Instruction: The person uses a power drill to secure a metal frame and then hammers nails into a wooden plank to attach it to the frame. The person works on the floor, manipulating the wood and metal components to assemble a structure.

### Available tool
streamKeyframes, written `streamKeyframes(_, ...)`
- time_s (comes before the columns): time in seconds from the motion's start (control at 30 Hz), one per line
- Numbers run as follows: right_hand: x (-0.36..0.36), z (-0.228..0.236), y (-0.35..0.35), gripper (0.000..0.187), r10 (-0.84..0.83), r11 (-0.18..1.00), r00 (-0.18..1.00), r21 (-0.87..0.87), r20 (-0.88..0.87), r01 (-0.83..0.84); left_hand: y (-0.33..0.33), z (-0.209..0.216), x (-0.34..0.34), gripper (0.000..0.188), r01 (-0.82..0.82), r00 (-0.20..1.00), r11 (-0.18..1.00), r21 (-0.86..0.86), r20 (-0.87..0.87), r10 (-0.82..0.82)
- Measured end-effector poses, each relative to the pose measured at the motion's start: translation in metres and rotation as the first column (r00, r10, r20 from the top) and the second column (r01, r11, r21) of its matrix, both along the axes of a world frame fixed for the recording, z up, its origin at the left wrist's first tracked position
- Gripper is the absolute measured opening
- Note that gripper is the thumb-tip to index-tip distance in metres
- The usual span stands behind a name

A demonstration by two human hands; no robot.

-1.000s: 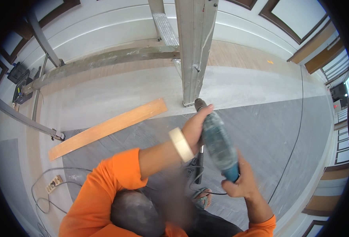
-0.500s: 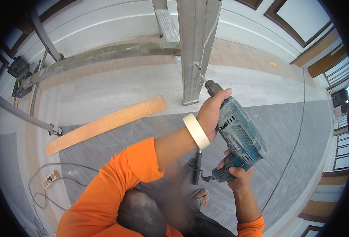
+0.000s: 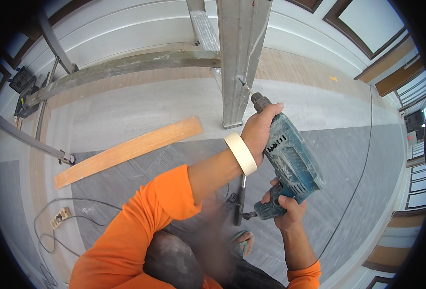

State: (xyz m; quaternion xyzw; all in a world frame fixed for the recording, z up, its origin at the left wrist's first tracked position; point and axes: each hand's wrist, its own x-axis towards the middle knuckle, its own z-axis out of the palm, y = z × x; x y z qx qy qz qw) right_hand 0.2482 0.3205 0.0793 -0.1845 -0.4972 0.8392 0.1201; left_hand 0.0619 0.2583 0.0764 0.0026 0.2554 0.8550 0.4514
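A dusty teal power drill (image 3: pixel 294 156) is held in both hands, angled up and to the left. My left hand (image 3: pixel 262 127) wraps round its front body just behind the chuck (image 3: pixel 259 101). Low on its rear handle, my right hand (image 3: pixel 289 209) is closed, with the thumb on the near side. The thin drill bit (image 3: pixel 248 90) meets the face of an upright metal post (image 3: pixel 236 58) at a small pale spot; how deep it sits, I cannot tell. Around my left wrist hangs a roll of cream tape (image 3: pixel 240 154).
A wooden plank (image 3: pixel 131 151) lies on the grey floor at left. Beyond it runs a horizontal beam (image 3: pixel 126 70) joined to the post. A hammer-like tool with a dark handle (image 3: pixel 240 204) lies below the drill. Cables and a power strip (image 3: pixel 61 218) are at lower left.
The drill's rear and my right hand have shifted slightly left and up. A little more of the bit shows between chuck and post. Both hands keep their hold.
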Motion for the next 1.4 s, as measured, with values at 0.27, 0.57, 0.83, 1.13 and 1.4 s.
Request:
streamKeyframes(0.27,0.000,-0.001,0.000,0.052,-0.006,1.000,1.000,-0.025,0.012,0.007,-0.001,0.003,0.001,0.033,-0.012,1.000,1.000,-0.026,0.028,0.012)
streamKeyframes(0.57,-0.006,0.003,-0.004,0.054,0.046,0.979,0.999,-0.198,0.018,-0.042,-0.004,0.004,-0.002,0.033,-0.006,0.999,0.997,-0.082,0.033,0.008)
streamKeyframes(0.83,-0.006,-0.003,-0.013,0.052,0.047,0.957,0.999,-0.286,0.017,-0.041,-0.001,0.007,-0.002,0.028,-0.088,0.996,0.975,-0.205,-0.037,0.083)
streamKeyframes(1.13,-0.007,-0.001,-0.018,0.058,0.017,0.999,0.997,-0.046,0.080,-0.013,-0.004,0.000,-0.002,0.032,-0.034,0.999,0.990,-0.135,0.032,0.039)
streamKeyframes(1.4,0.021,-0.039,-0.018,0.048,-0.101,0.989,0.961,0.128,0.257,0.070,-0.037,-0.036,0.032,0.035,-0.058,0.996,0.960,-0.275,0.054,0.076)
